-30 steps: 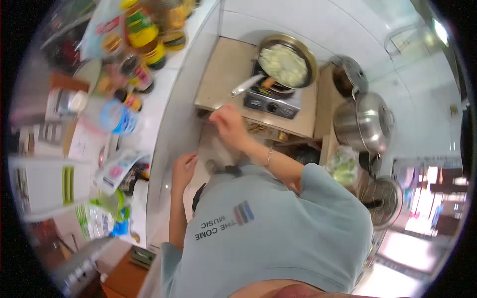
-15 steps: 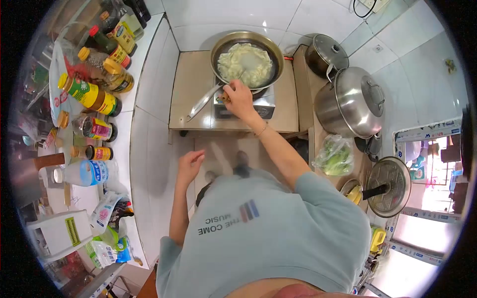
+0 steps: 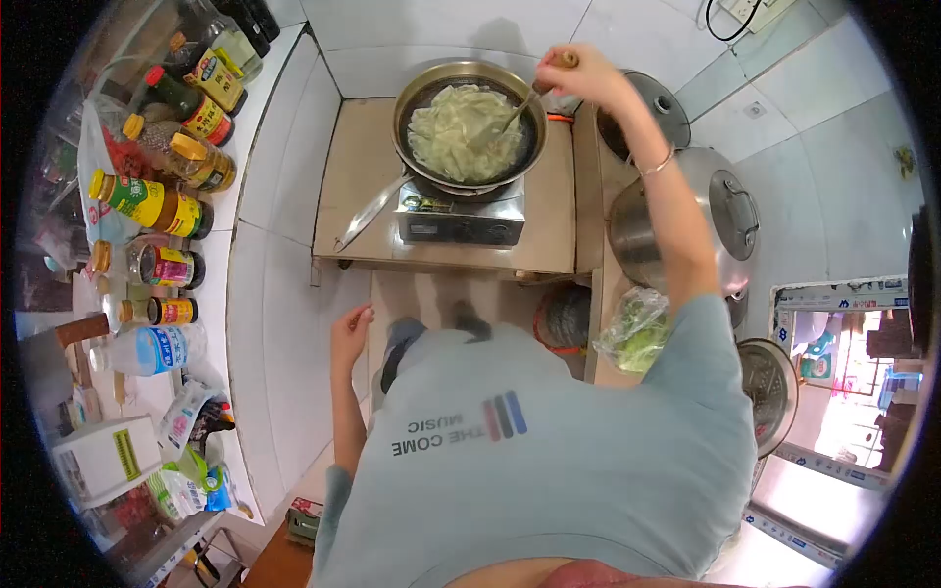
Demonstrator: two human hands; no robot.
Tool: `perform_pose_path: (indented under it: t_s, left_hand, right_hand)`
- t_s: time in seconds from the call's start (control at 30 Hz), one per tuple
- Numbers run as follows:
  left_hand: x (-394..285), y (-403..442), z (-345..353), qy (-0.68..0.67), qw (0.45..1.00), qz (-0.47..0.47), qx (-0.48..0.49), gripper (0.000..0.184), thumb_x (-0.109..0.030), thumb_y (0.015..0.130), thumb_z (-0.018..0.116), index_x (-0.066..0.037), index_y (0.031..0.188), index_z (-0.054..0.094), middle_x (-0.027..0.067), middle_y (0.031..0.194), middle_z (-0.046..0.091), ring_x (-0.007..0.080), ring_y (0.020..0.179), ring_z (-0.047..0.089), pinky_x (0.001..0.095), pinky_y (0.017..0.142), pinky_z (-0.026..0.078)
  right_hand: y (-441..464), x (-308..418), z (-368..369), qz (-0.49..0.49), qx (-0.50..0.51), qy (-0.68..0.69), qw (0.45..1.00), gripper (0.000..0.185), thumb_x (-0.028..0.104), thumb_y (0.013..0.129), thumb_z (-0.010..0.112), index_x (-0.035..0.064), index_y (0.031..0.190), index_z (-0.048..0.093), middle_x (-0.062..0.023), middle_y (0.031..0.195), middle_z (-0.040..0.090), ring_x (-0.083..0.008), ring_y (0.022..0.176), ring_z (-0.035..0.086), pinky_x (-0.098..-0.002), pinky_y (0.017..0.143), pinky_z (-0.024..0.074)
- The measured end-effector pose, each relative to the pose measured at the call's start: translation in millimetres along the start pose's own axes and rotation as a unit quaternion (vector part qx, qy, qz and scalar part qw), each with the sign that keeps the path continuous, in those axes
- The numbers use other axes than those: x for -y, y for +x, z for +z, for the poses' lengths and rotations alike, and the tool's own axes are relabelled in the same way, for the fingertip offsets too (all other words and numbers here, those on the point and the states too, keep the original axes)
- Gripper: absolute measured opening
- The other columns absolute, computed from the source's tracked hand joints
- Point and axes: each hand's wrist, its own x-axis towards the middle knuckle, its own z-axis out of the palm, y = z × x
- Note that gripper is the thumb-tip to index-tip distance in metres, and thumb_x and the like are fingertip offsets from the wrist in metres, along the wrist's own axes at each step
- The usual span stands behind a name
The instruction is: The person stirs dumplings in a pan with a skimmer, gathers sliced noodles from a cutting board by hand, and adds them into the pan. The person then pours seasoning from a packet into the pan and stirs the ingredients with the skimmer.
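Observation:
My right hand (image 3: 573, 76) is closed around the wooden handle of a metal spatula (image 3: 530, 101), at the right rim of a wok (image 3: 400, 118). The spatula slants down to the left, its blade partly hidden among pale, folded, dough-like pieces (image 3: 456, 132) heaped in the wok. A long metal handle (image 3: 371, 213) sticks out from the wok toward the lower left. Beneath it is a silver portable stove (image 3: 461, 227). My left hand (image 3: 351, 333) hangs in front of the counter, fingers loosely curled, holding nothing.
Several sauce bottles (image 3: 157, 204) line the left ledge. On the right are a large steel pot (image 3: 662, 220), a lidded dark pot (image 3: 652, 110) behind my right forearm, bagged greens (image 3: 635, 333) and a round lid (image 3: 769, 397). The stove counter (image 3: 343, 167) meets a tiled wall.
My right hand has moved from the front of the wok up to its right rim with the spatula. The pieces have shifted into a looser heap. My left hand stays low.

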Motion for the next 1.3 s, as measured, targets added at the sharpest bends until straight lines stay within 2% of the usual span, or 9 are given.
perform_pose_path:
  t_s: [0.13,0.23,0.33,0.4,0.53,0.8,0.93,1.03,1.3]
  left_hand:
    - [24.8,19.7,-9.1,-0.016,1.000,-0.021,0.008,0.030,-0.022,0.091,0.059,0.001,0.109,0.064,0.0101,0.091,0.068,0.0140,0.083,0.064,0.0262,0.075,0.048]
    - [26.3,30.8,-18.8,-0.033,0.999,-0.037,0.012,0.031,-0.023,0.090,0.060,0.002,0.108,0.064,0.0102,0.090,0.068,0.0148,0.082,0.064,0.0262,0.075,0.049]
    - [64.9,49.2,-36.1,-0.019,0.998,-0.063,0.021,0.031,-0.023,0.091,0.059,0.003,0.106,0.064,0.0104,0.090,0.068,0.0156,0.082,0.064,0.0264,0.076,0.049]
    - [78.4,56.3,-48.6,-0.021,0.997,-0.067,0.023,0.031,-0.024,0.091,0.059,0.004,0.104,0.064,0.0105,0.089,0.068,0.0160,0.081,0.065,0.0266,0.075,0.050]
    - [103.5,72.1,-70.6,-0.014,0.997,-0.076,0.026,0.031,-0.024,0.092,0.058,0.004,0.102,0.064,0.0105,0.087,0.068,0.0165,0.078,0.065,0.0268,0.073,0.051]
    - [138.4,95.5,-85.1,0.053,0.993,-0.097,0.031,0.029,-0.023,0.091,0.059,0.005,0.095,0.066,0.0089,0.077,0.067,0.0149,0.069,0.064,0.0262,0.066,0.051]
    - [132.3,99.2,-85.5,0.090,0.990,-0.097,0.054,0.025,-0.020,0.089,0.060,0.004,0.091,0.067,0.0075,0.071,0.066,0.0131,0.063,0.061,0.0269,0.061,0.050]
    - [158.3,106.4,-83.0,0.054,0.992,-0.109,0.045,0.026,-0.021,0.088,0.061,0.004,0.091,0.067,0.0075,0.071,0.066,0.0132,0.062,0.061,0.0273,0.060,0.050]
    - [197.6,103.1,-94.4,0.091,0.986,-0.124,0.058,0.028,-0.022,0.088,0.058,0.005,0.088,0.067,0.0083,0.070,0.066,0.0150,0.064,0.063,0.0281,0.059,0.049]
  right_hand:
    - [28.3,44.2,-37.7,0.017,0.077,-0.027,0.997,0.022,0.025,0.082,0.063,0.0025,0.083,0.065,-0.0027,0.069,0.063,-0.0092,0.061,0.058,-0.0214,0.058,0.0490]
    - [40.4,72.8,-42.6,0.091,0.123,-0.097,0.983,0.026,0.020,0.077,0.063,-0.0054,0.084,0.067,-0.0134,0.080,0.070,-0.0191,0.074,0.068,-0.0289,0.067,0.0546]
    - [64.9,55.5,-34.6,0.104,0.134,-0.147,0.975,0.031,0.024,0.076,0.065,-0.0046,0.085,0.067,-0.0104,0.076,0.066,-0.0176,0.067,0.062,-0.0292,0.062,0.0524]
    - [72.1,34.7,-29.2,0.102,0.174,-0.168,0.965,0.023,0.025,0.081,0.062,0.0020,0.082,0.065,-0.0028,0.066,0.061,-0.0090,0.055,0.055,-0.0210,0.054,0.0470]
    - [47.6,23.0,-23.7,0.124,0.152,-0.105,0.975,0.022,0.024,0.080,0.060,0.0021,0.081,0.065,-0.0028,0.066,0.060,-0.0089,0.052,0.052,-0.0214,0.051,0.0448]
    - [-51.1,2.2,45.0,0.147,-0.019,0.096,0.984,0.021,0.021,0.089,0.057,0.0016,0.086,0.066,-0.0025,0.076,0.064,-0.0073,0.058,0.055,-0.0195,0.054,0.0447]
    - [-83.7,-2.4,116.1,0.081,-0.165,0.077,0.980,0.017,0.017,0.083,0.064,0.0003,0.085,0.067,-0.0033,0.072,0.066,-0.0073,0.064,0.059,-0.0241,0.059,0.0469]
    - [-87.4,2.8,167.6,0.002,-0.254,0.012,0.967,0.015,0.015,0.081,0.067,0.0009,0.085,0.067,-0.0103,0.079,0.067,-0.0162,0.071,0.064,-0.0281,0.064,0.0495]
    - [-54.8,-16.9,205.1,-0.080,-0.333,-0.035,0.939,0.020,0.019,0.078,0.074,0.0024,0.087,0.067,-0.0109,0.084,0.066,-0.0214,0.073,0.065,-0.0306,0.068,0.0506]
